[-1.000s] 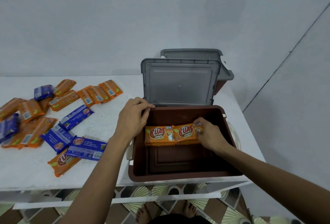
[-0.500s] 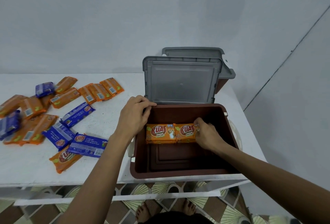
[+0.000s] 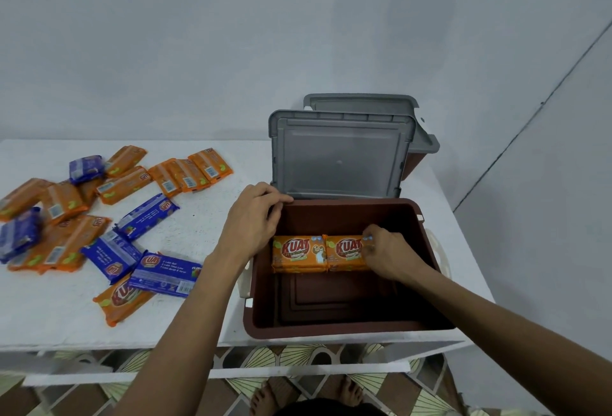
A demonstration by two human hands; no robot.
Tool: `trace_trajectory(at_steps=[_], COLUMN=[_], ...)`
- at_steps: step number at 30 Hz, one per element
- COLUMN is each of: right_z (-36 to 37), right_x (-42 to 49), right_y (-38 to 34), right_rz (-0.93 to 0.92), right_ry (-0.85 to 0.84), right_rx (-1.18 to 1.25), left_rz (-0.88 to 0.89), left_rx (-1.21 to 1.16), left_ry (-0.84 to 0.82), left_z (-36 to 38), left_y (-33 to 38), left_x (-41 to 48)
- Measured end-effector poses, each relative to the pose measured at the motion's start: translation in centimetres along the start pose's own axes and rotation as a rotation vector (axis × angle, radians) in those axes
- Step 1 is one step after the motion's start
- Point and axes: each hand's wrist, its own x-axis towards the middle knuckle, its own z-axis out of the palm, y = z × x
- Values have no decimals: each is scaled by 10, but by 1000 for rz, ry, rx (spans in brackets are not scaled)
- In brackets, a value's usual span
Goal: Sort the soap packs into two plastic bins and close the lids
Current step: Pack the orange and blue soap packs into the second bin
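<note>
Head view: brown bin [image 3: 331, 329] on the right part of the white counter [image 3: 205, 233], its grey lid [image 3: 341, 157] standing open at the far side and a second bin [image 3: 419, 165] just behind. Inside, in the far half, lie the left orange pack [image 3: 298, 253] and the right orange pack [image 3: 344, 251], side by side and touching. Left grip [image 3: 255, 217]: fingers curled over the brown bin's far-left rim corner, holding it. Right grip [image 3: 387, 256]: inside the bin, fingers curled on the right end of the right orange pack; loose packs [image 3: 165, 275], orange and blue, scattered on the counter left of the bin.
</note>
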Motion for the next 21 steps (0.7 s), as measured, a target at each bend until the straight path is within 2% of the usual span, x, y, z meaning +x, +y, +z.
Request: trace_trajectory(at_steps=[4, 12, 21], right_z=[-20, -62, -28], right_x=[2, 26, 100], right_y=[-21, -104, -208], right_rz=[-82, -368, -473], right_ry=[23, 80, 59], right_rx=[-126, -63, 0], left_rz=[-5, -141, -361], left_rx=[14, -2, 123], left_ry=[2, -80, -38], left_z=[-3, -38, -79], left_y=[-4, -38, -115], left_x=[-3, -4, 12])
